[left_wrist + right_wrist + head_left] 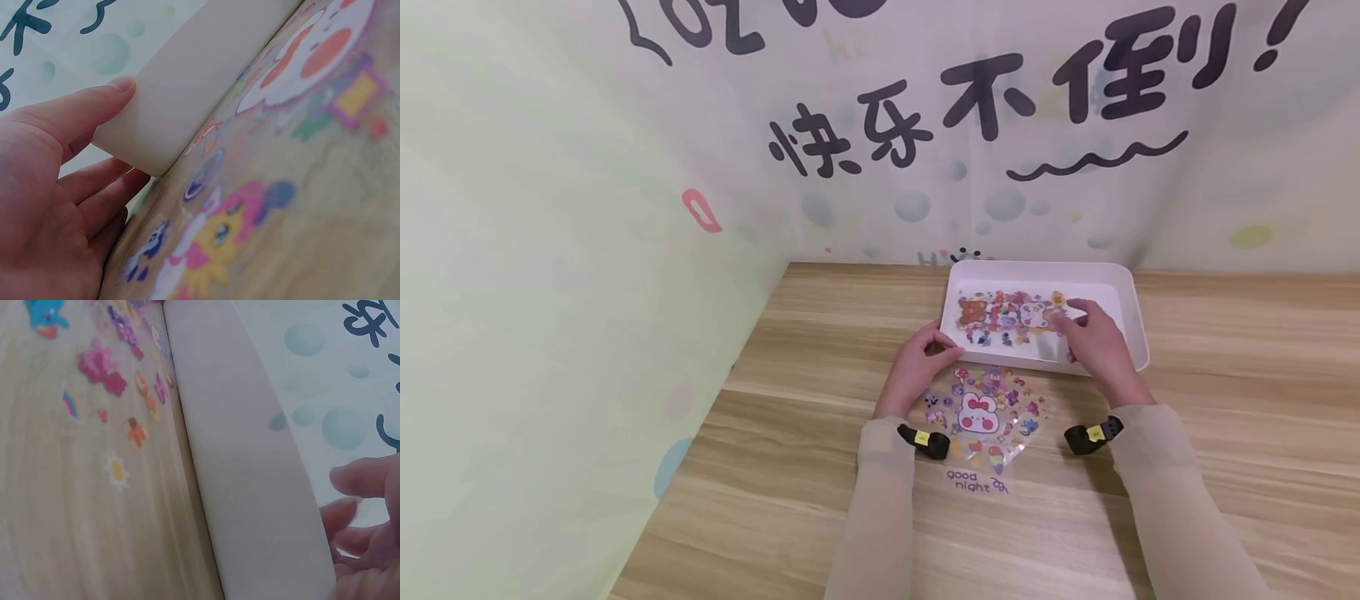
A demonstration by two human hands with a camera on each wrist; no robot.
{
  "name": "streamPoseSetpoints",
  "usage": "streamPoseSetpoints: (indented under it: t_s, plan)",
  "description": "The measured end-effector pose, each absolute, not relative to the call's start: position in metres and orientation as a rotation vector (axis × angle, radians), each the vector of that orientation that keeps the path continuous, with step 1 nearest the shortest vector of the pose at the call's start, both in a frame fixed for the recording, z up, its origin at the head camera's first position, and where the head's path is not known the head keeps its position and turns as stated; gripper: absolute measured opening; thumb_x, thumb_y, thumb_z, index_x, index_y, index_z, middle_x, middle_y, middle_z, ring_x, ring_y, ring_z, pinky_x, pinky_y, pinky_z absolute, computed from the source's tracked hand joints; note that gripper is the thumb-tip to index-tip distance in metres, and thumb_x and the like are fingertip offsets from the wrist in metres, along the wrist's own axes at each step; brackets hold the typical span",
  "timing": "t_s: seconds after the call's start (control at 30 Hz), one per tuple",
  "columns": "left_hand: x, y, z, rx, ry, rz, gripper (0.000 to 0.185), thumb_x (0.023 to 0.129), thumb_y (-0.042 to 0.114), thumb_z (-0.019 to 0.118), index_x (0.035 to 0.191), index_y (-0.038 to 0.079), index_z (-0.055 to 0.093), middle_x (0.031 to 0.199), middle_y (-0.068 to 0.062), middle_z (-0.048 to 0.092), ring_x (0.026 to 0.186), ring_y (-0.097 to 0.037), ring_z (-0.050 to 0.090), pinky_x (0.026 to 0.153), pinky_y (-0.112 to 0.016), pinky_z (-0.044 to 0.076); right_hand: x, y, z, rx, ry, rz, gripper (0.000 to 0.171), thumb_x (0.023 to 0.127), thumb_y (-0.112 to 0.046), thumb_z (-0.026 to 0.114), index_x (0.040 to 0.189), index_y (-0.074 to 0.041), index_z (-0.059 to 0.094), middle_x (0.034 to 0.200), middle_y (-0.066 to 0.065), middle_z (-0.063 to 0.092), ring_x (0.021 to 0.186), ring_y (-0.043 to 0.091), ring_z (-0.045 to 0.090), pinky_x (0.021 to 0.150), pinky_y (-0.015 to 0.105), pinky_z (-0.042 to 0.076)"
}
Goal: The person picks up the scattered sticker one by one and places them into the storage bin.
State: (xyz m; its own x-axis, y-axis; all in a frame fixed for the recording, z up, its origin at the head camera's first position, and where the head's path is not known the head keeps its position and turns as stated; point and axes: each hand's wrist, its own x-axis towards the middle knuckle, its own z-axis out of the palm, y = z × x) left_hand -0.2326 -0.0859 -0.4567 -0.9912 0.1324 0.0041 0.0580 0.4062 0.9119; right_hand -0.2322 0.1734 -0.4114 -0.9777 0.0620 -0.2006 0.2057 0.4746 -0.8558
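A white tray (1131,312) stands on the wooden table and holds a clear sticker sheet (1007,318) with bears and small figures. My right hand (1093,340) reaches over the tray's near wall (244,481), its fingers (353,487) loosely bent at the sheet's right end. Whether they pinch the sheet is hidden. My left hand (920,367) touches the tray's near-left corner (181,87), thumb (94,107) on the rim and fingers straight beside the wall. A second sticker sheet (982,414) with a white bunny lies flat between my wrists, just in front of the tray.
A printed backdrop (970,117) hangs right behind the table, and a pale green wall (550,292) closes the left side. Bare wooden tabletop (1247,400) stretches to the right of the tray and in front of the sheet.
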Motion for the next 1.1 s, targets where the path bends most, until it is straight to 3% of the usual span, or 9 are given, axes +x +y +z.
streamPoseSetpoints:
  t_s: [0.23, 0.4, 0.6, 0.87, 1.1]
  plan:
    - [-0.2323, -0.0871, -0.4570, 0.177, 2.571, 1.665, 0.020, 0.077, 0.042, 0.065, 0.084, 0.024, 0.060, 0.135, 0.018, 0.036, 0.126, -0.011, 0.033, 0.101, -0.032, 0.029, -0.2309, 0.1689, -0.4134, 0.261, 2.576, -1.567, 0.059, 0.088, -0.053, 0.041, 0.126, -0.008, 0.045, 0.112, 0.014, 0.047, 0.088, 0.027, 0.045, 0.062, 0.033, 0.047]
    - [-0.2329, -0.0881, -0.4565, 0.173, 2.570, 1.663, 0.019, 0.078, 0.041, 0.065, 0.084, 0.024, 0.060, 0.135, 0.018, 0.036, 0.126, -0.012, 0.032, 0.102, -0.032, 0.029, -0.2308, 0.1685, -0.4155, 0.211, 2.590, -1.604, 0.065, 0.084, -0.060, 0.040, 0.125, -0.011, 0.047, 0.108, 0.014, 0.050, 0.087, 0.027, 0.044, 0.063, 0.035, 0.045]
    - [-0.2339, -0.0883, -0.4566, 0.171, 2.572, 1.658, 0.018, 0.077, 0.041, 0.065, 0.084, 0.025, 0.060, 0.136, 0.018, 0.035, 0.127, -0.012, 0.031, 0.102, -0.032, 0.028, -0.2315, 0.1686, -0.4183, 0.128, 2.624, -1.624, 0.072, 0.078, -0.068, 0.039, 0.122, -0.012, 0.049, 0.114, 0.011, 0.051, 0.096, 0.025, 0.043, 0.076, 0.036, 0.040]
    - [-0.2346, -0.0869, -0.4551, 0.198, 2.605, 1.634, 0.018, 0.077, 0.042, 0.064, 0.084, 0.026, 0.060, 0.136, 0.015, 0.038, 0.125, -0.011, 0.033, 0.101, -0.033, 0.029, -0.2282, 0.1711, -0.4185, 0.060, 2.633, -1.705, 0.056, 0.082, -0.060, 0.044, 0.111, -0.014, 0.055, 0.084, 0.010, 0.050, 0.070, 0.021, 0.044, 0.053, 0.028, 0.039]
    - [-0.2349, -0.0865, -0.4573, 0.196, 2.609, 1.642, 0.017, 0.078, 0.041, 0.065, 0.084, 0.025, 0.060, 0.136, 0.015, 0.037, 0.125, -0.011, 0.034, 0.102, -0.033, 0.029, -0.2246, 0.1687, -0.4135, -0.039, 2.606, -1.653, 0.054, 0.083, -0.057, 0.045, 0.111, -0.013, 0.055, 0.082, 0.011, 0.053, 0.067, 0.022, 0.047, 0.056, 0.031, 0.044]
